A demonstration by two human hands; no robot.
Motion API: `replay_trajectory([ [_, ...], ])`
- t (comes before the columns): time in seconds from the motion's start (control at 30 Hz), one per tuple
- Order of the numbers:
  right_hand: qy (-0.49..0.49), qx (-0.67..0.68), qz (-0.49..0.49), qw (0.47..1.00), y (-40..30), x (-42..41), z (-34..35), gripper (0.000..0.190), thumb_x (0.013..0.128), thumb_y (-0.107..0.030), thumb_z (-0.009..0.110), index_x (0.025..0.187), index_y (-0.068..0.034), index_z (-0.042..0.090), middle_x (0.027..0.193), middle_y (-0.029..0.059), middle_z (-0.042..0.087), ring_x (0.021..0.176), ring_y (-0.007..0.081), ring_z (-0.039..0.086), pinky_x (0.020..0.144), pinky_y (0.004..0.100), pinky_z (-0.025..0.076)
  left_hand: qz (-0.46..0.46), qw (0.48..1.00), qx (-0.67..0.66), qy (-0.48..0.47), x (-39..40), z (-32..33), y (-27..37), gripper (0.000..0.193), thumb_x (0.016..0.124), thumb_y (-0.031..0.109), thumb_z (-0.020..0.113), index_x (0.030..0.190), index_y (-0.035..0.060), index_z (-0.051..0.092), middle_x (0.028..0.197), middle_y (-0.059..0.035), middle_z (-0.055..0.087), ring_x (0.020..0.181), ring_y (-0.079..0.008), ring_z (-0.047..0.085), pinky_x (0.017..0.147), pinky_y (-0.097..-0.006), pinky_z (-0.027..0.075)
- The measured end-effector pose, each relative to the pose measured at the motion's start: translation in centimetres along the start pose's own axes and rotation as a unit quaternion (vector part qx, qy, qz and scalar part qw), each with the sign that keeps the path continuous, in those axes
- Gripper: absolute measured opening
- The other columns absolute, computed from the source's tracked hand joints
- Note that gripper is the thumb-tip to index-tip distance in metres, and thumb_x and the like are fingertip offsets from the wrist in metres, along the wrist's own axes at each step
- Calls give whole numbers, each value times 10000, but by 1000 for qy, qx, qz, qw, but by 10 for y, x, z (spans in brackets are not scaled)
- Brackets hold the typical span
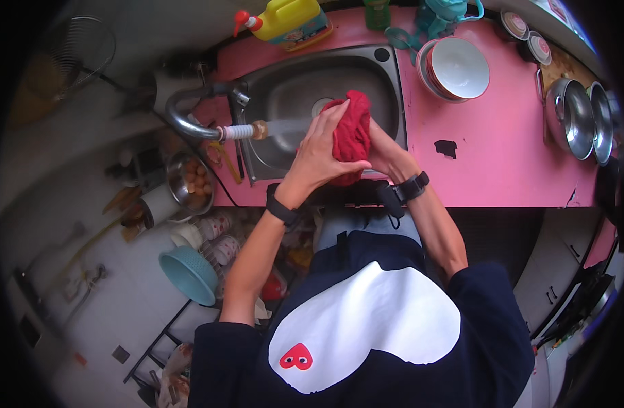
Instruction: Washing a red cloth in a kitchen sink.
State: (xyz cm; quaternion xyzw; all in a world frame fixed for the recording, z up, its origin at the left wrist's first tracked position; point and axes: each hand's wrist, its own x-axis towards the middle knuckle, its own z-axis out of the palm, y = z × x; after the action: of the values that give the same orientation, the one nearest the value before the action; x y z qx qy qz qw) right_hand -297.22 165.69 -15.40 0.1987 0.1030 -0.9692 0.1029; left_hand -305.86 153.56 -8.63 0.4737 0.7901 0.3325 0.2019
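Observation:
A bunched red cloth (351, 137) is between my two hands over the near side of the stainless steel sink (291, 76). My left hand (319, 148) grips its left side, the thumb lying across the lower part. Behind the cloth, my right hand (386, 153) presses from the right; its fingers are mostly hidden. Water runs from the curved metal faucet (189, 127), through a white ribbed hose piece with a brass end (245, 131), towards my left hand and the cloth. Both wrists wear black bands.
Stacked bowls (460, 69) stand on the pink countertop (505, 173) right of the sink. A yellow pump bottle (294, 23) is behind it. Metal pots (572, 120) stand at far right. On the left are a steel bowl of eggs (189, 183) and a blue plastic colander (189, 275).

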Motion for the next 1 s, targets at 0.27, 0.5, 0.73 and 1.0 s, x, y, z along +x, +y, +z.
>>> replay_trajectory([
  [0.27, 104, 33, -158, 981, 14, 12, 23, 333, 1048, -316, 445, 1244, -74, 563, 1137, 67, 641, 1006, 163, 654, 902, 310, 544, 3, 979, -54, 196, 17, 27, -15, 489, 765, 258, 786, 1133, 20, 571, 1049, -172, 579, 990, -350, 599, 903, -406, 475],
  [0.5, 190, -217, -332, 898, 41, 52, -19, 324, 1030, -275, 428, 1081, -47, 653, 958, 55, 693, 891, 175, 673, 796, 338, 538, -126, 950, -182, 222, 18, 35, -22, 217, 862, 173, 642, 986, 13, 561, 933, -104, 612, 864, -214, 588, 796, -343, 470],
  [0.73, 135, -92, -104, 981, 34, 23, -24, 381, 1040, -319, 421, 1260, -44, 565, 1220, 104, 646, 1093, 221, 648, 954, 367, 520, -111, 965, -96, 217, -39, 26, -17, 496, 876, 242, 718, 1275, 18, 527, 1168, -155, 617, 1127, -264, 596, 1000, -374, 445],
  [1.0, 190, -63, -61, 978, 37, -13, -54, 502, 1034, -477, 415, 1322, -76, 508, 1316, 89, 590, 1195, 227, 583, 1076, 403, 449, -386, 905, -23, 175, -121, -51, -158, 419, 982, 199, 572, 1371, 80, 472, 980, -128, 701, 755, -184, 686, 719, -338, 542],
])
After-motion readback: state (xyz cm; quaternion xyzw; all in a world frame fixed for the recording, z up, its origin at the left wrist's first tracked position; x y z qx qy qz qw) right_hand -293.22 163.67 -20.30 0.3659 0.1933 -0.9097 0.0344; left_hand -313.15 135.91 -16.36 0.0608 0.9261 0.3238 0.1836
